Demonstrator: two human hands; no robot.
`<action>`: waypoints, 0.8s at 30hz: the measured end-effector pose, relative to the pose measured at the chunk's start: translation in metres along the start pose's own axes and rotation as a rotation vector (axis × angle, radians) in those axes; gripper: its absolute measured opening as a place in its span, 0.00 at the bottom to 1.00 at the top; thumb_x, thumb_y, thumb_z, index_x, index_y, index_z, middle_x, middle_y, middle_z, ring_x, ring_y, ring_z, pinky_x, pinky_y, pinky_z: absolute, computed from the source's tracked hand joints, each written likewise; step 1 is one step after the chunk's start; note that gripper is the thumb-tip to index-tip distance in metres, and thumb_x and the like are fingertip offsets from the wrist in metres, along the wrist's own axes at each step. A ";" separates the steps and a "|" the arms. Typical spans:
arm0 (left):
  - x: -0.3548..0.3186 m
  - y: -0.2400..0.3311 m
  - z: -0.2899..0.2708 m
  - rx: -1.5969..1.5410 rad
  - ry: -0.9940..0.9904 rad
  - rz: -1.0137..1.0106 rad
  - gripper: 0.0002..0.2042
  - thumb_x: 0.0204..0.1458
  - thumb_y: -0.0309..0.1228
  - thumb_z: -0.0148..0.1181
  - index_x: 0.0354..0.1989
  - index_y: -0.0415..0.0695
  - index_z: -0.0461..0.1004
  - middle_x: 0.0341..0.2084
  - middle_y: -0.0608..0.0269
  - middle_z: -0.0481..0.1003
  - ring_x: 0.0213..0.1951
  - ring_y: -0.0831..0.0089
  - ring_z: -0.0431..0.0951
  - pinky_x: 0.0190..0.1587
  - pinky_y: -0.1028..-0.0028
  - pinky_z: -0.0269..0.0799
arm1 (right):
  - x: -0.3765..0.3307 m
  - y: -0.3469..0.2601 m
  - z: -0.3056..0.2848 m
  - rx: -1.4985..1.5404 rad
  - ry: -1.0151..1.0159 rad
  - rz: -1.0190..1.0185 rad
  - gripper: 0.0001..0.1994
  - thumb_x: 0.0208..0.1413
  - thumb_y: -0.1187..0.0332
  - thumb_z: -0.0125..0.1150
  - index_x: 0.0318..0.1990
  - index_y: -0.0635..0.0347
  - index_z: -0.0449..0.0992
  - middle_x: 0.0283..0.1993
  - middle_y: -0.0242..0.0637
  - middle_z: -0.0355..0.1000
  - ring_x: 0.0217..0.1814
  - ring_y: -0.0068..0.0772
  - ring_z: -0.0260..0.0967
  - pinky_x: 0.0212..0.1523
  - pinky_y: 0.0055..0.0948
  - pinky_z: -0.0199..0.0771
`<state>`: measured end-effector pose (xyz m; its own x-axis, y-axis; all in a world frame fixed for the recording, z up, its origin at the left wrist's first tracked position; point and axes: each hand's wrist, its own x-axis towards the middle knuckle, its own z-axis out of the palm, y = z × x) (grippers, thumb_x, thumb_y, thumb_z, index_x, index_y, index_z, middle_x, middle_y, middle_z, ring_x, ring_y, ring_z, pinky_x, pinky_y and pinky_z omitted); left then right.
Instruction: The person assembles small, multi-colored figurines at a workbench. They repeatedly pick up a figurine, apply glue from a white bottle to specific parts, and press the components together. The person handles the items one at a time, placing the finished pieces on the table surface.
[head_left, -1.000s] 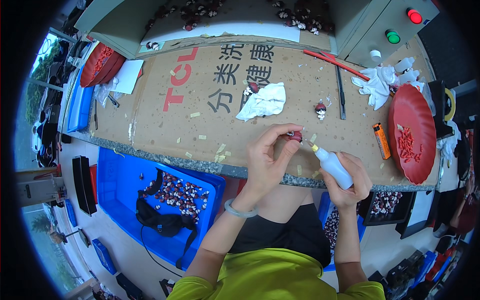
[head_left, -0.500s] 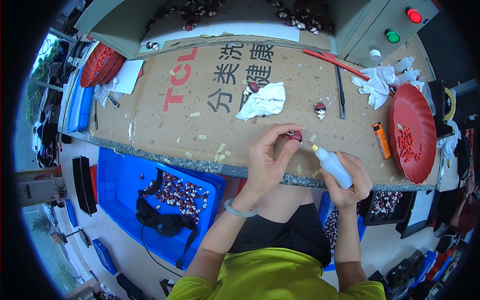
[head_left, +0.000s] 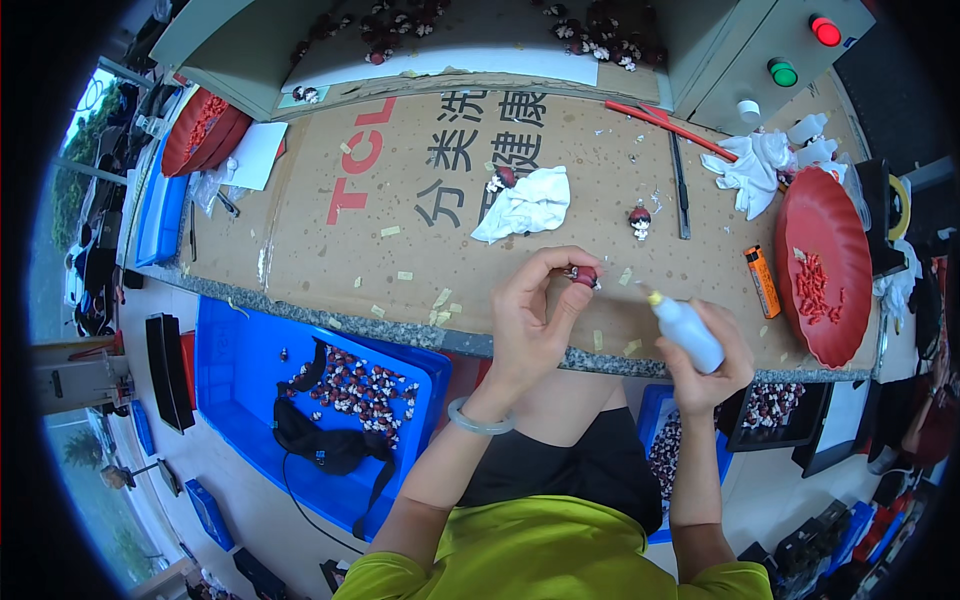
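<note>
Between the thumb and fingers of my left hand (head_left: 532, 325) is a small dark-red-haired figurine (head_left: 583, 276), partly hidden by the fingertips. My right hand (head_left: 712, 360) is wrapped round a white squeeze bottle (head_left: 688, 332) with a yellow collar and a thin nozzle. The nozzle points up and left toward the figurine, with a gap between them. Beyond my hands a finished-looking figurine with a white body (head_left: 640, 221) stands on the cardboard. A crumpled white cloth (head_left: 530, 203) lies farther left, with another figurine (head_left: 504, 179) at its upper edge.
At the right, a red scalloped dish (head_left: 826, 345) holds small red pieces, beside an orange lighter-like packet (head_left: 763, 281). A red rod (head_left: 672, 128) and dark thin tool (head_left: 683, 190) lie farther back. Below the table edge, a blue bin (head_left: 245, 400) holds many figurines and a black strap bag (head_left: 320, 437).
My right hand has drawn the bottle slightly right, widening the gap between its nozzle and the figurine. My left hand has shifted slightly left with the figurine still pinched.
</note>
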<state>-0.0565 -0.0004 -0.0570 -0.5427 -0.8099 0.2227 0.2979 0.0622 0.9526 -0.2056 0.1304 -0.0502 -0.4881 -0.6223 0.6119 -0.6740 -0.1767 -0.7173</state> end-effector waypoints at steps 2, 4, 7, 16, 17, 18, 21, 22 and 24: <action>0.000 0.001 -0.001 -0.014 -0.020 0.032 0.10 0.56 0.25 0.56 0.43 0.32 0.71 0.37 0.55 0.75 0.38 0.76 0.73 0.45 0.76 0.68 | 0.000 0.000 0.001 0.118 0.097 0.260 0.21 0.35 0.78 0.70 0.42 0.70 0.76 0.39 0.50 0.76 0.40 0.36 0.75 0.44 0.30 0.74; -0.001 0.003 -0.001 -0.016 -0.043 0.055 0.10 0.57 0.26 0.56 0.42 0.31 0.71 0.37 0.53 0.75 0.38 0.75 0.73 0.45 0.74 0.68 | 0.001 0.003 0.001 0.303 0.122 0.385 0.19 0.45 0.79 0.65 0.47 0.72 0.71 0.46 0.48 0.74 0.47 0.31 0.72 0.50 0.29 0.71; -0.002 -0.002 -0.004 0.039 -0.101 0.099 0.10 0.57 0.27 0.55 0.41 0.31 0.71 0.37 0.50 0.76 0.38 0.72 0.75 0.45 0.72 0.69 | 0.009 0.002 0.010 0.341 0.163 0.429 0.18 0.52 0.80 0.60 0.51 0.71 0.67 0.50 0.48 0.72 0.51 0.30 0.70 0.52 0.27 0.69; -0.003 0.007 0.001 -0.034 -0.092 0.037 0.10 0.58 0.31 0.54 0.37 0.35 0.72 0.33 0.53 0.77 0.44 0.69 0.76 0.48 0.71 0.68 | 0.014 0.011 0.015 0.219 0.087 0.458 0.19 0.53 0.81 0.58 0.53 0.66 0.64 0.55 0.46 0.68 0.54 0.28 0.65 0.57 0.28 0.63; -0.003 0.008 0.002 -0.087 -0.100 0.041 0.09 0.59 0.30 0.53 0.37 0.34 0.72 0.33 0.53 0.77 0.44 0.68 0.76 0.48 0.70 0.69 | 0.015 0.011 0.013 0.192 0.076 0.449 0.21 0.53 0.81 0.58 0.54 0.66 0.63 0.56 0.46 0.67 0.56 0.30 0.64 0.58 0.29 0.62; -0.003 0.008 0.000 -0.129 -0.105 0.049 0.09 0.59 0.30 0.52 0.38 0.34 0.71 0.32 0.53 0.76 0.45 0.67 0.76 0.48 0.70 0.69 | 0.015 0.010 0.014 0.176 0.065 0.439 0.22 0.52 0.82 0.58 0.55 0.66 0.62 0.57 0.47 0.66 0.58 0.31 0.64 0.59 0.30 0.61; -0.002 0.018 -0.006 -0.162 -0.093 0.071 0.09 0.59 0.30 0.50 0.37 0.34 0.70 0.28 0.54 0.75 0.44 0.61 0.77 0.47 0.67 0.70 | 0.016 0.015 0.017 0.190 0.090 0.345 0.26 0.51 0.82 0.57 0.59 0.66 0.59 0.60 0.48 0.63 0.62 0.36 0.60 0.63 0.33 0.57; -0.007 0.024 -0.012 -0.150 -0.073 0.074 0.09 0.59 0.30 0.48 0.37 0.35 0.69 0.26 0.55 0.74 0.43 0.58 0.78 0.46 0.67 0.70 | 0.013 0.017 0.020 0.214 0.100 0.311 0.27 0.51 0.82 0.56 0.60 0.66 0.57 0.60 0.49 0.62 0.63 0.37 0.59 0.64 0.33 0.56; -0.019 0.042 -0.027 -0.125 -0.051 0.059 0.09 0.59 0.29 0.48 0.38 0.35 0.69 0.26 0.55 0.74 0.43 0.58 0.78 0.47 0.66 0.70 | 0.010 0.021 0.020 0.243 0.123 0.215 0.28 0.53 0.81 0.55 0.61 0.66 0.55 0.62 0.50 0.60 0.65 0.40 0.58 0.65 0.35 0.54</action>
<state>-0.0125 0.0017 -0.0269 -0.5597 -0.7760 0.2909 0.4243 0.0332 0.9049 -0.2139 0.1056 -0.0660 -0.6781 -0.5708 0.4630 -0.4035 -0.2374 -0.8837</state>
